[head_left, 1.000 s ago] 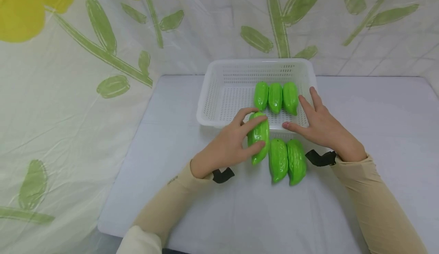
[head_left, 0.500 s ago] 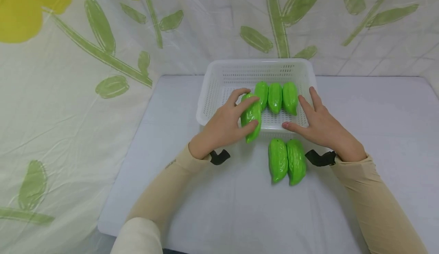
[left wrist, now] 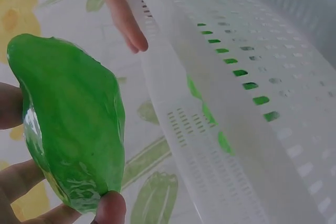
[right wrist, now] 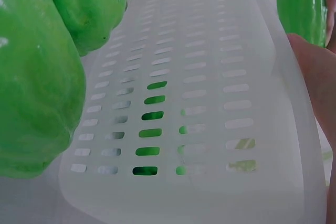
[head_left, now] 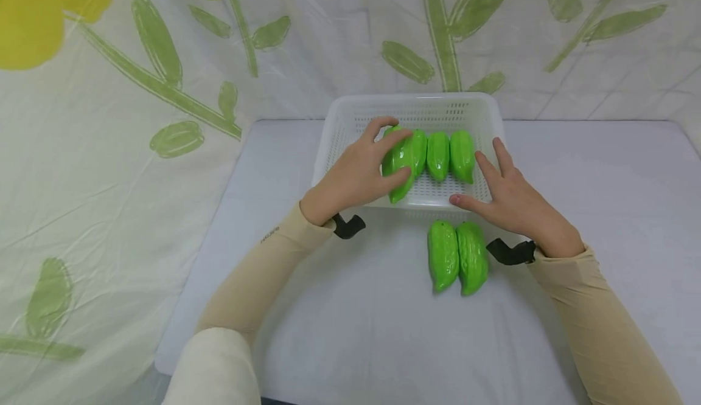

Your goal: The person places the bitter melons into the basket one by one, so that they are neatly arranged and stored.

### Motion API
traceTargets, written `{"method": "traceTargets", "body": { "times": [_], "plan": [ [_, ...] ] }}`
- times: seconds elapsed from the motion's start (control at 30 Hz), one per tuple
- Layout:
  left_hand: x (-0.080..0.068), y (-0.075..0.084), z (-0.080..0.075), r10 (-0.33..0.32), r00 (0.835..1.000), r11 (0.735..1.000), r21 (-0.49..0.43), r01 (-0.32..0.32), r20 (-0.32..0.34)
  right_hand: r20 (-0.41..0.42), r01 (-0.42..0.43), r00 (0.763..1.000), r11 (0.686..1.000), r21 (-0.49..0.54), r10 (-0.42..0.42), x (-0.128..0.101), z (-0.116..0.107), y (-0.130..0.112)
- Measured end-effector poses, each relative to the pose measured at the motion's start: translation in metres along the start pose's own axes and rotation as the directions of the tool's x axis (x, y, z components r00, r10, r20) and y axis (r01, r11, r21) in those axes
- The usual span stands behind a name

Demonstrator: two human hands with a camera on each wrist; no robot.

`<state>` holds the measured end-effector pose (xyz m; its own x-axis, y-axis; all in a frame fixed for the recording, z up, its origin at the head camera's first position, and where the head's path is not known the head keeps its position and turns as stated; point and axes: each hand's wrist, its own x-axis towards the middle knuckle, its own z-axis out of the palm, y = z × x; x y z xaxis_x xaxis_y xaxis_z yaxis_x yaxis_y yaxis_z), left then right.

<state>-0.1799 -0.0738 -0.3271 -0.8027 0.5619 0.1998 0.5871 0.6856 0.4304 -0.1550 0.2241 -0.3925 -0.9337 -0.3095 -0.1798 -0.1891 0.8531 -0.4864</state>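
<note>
My left hand (head_left: 358,171) holds a glossy green ridged fruit (head_left: 400,159) with a pointed end, fingers and thumb on its sides. It is over the left part of a white perforated plastic basket (head_left: 350,102), beside a row of three similar green fruits (head_left: 438,155) inside. In the left wrist view, the held fruit (left wrist: 73,119) shows between thumb and fingers, left of the basket wall (left wrist: 220,108). My right hand (head_left: 517,201) lies at the basket's front right corner with fingers spread, thumb at the front rim.
Two more green fruits (head_left: 458,258) lie side by side on the table (head_left: 339,308), just in front of the basket. A flower-printed white sheet (head_left: 350,34) hangs behind the table's back edge.
My left hand has carried the green fruit up and away from the table fruits, over the front rim and into the basket area beside the row. My right hand has stayed in place.
</note>
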Motion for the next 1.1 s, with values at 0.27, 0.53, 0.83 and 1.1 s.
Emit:
{"method": "traceTargets", "body": {
  "times": [0.27,0.53,0.83,1.1],
  "plan": [
    [0.02,-0.007,-0.012,-0.042,0.998,0.999,0.009,0.042,0.035,0.002,-0.003,1.0,1.0,-0.005,0.003,0.0,0.0,0.0],
    [0.041,-0.016,-0.02,-0.093,0.995,0.996,0.021,0.092,0.048,0.007,-0.007,1.0,1.0,0.0,0.007,0.001,0.0,0.001],
    [0.063,-0.022,-0.022,-0.137,0.984,0.989,0.066,0.129,0.118,0.008,-0.01,1.0,1.0,0.003,0.01,0.001,0.001,0.002],
    [0.081,-0.027,-0.019,-0.169,0.972,0.982,0.112,0.151,0.166,0.002,-0.007,1.0,1.0,0.002,0.007,0.002,0.002,0.003]
  ]
}}
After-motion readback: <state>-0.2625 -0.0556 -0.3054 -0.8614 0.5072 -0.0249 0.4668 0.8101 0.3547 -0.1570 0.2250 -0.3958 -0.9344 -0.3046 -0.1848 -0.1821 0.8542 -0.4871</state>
